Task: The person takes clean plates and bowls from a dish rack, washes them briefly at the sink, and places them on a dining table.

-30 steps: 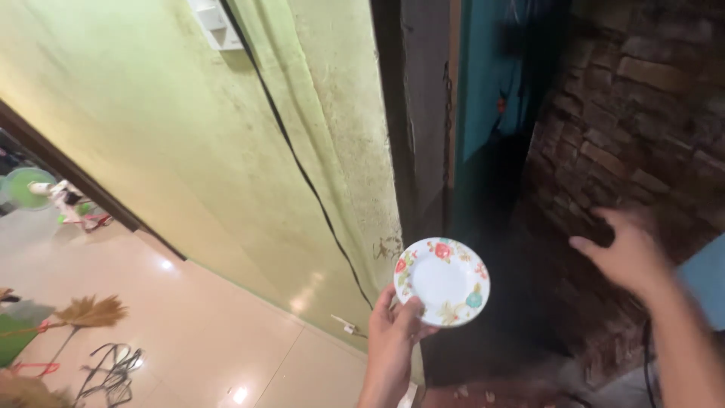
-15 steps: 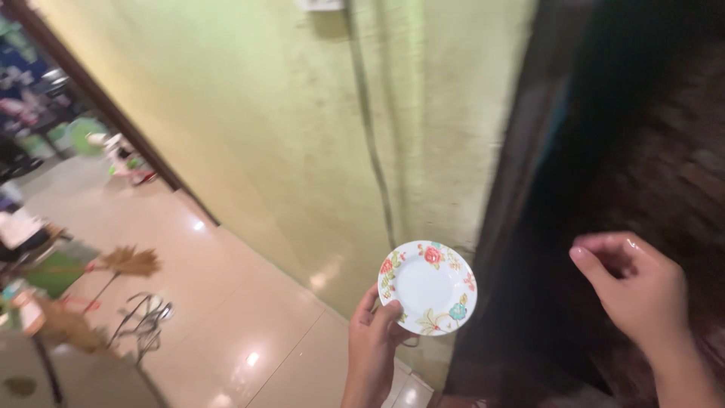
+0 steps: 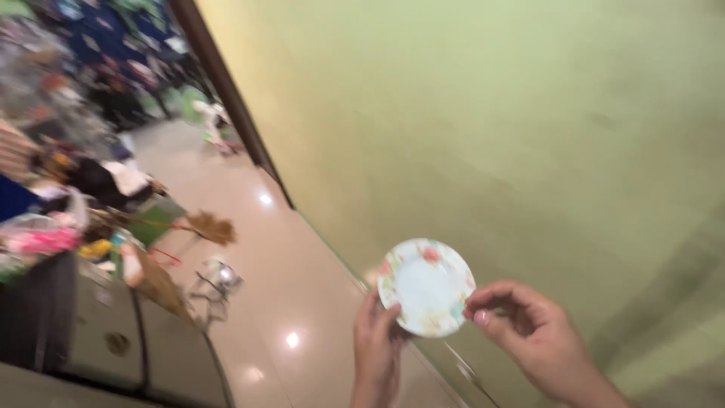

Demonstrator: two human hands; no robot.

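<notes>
Standing beside a green wall (image 3: 529, 113) above a glossy tiled floor (image 3: 249, 249); small flowered plate (image 3: 425, 285) held upright in the air. Left hand (image 3: 375, 344) grips its lower edge, right hand (image 3: 521, 329) pinches the right rim. Plate carried, not yet set down.

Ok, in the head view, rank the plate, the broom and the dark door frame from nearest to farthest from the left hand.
1. Plate: held by the left hand, at its fingers.
2. Broom: on the floor, to the left.
3. Door frame: upper left, along the green wall.
</notes>
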